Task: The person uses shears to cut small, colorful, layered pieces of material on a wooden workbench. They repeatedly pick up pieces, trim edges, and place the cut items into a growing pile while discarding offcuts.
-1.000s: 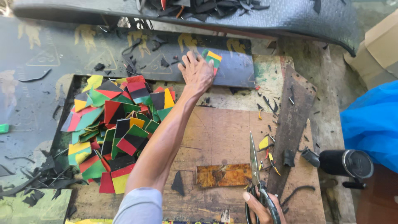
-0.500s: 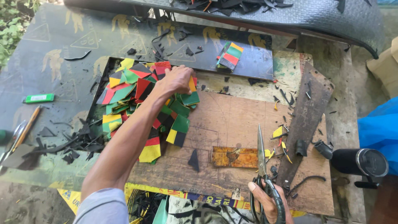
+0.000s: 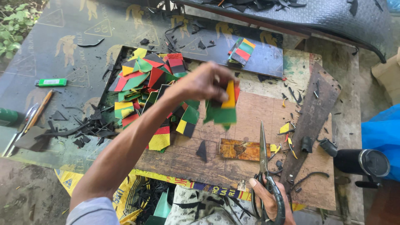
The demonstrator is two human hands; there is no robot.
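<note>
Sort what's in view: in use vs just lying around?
In use: left hand holding a striped piece; right hand holding scissors; pile of coloured pieces; wooden board.

Lying about: green lighter, black flask, small cut stack, black offcuts.

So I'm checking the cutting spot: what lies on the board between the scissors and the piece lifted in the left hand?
In the head view, below the striped piece in the left hand, a rusty orange plate lies left of the scissors; otherwise bare wooden board.

Wooden board (image 3: 250,166): heap of coloured striped pieces (image 3: 146,87), rusty metal plate (image 3: 243,149), black scraps (image 3: 89,129).
</note>
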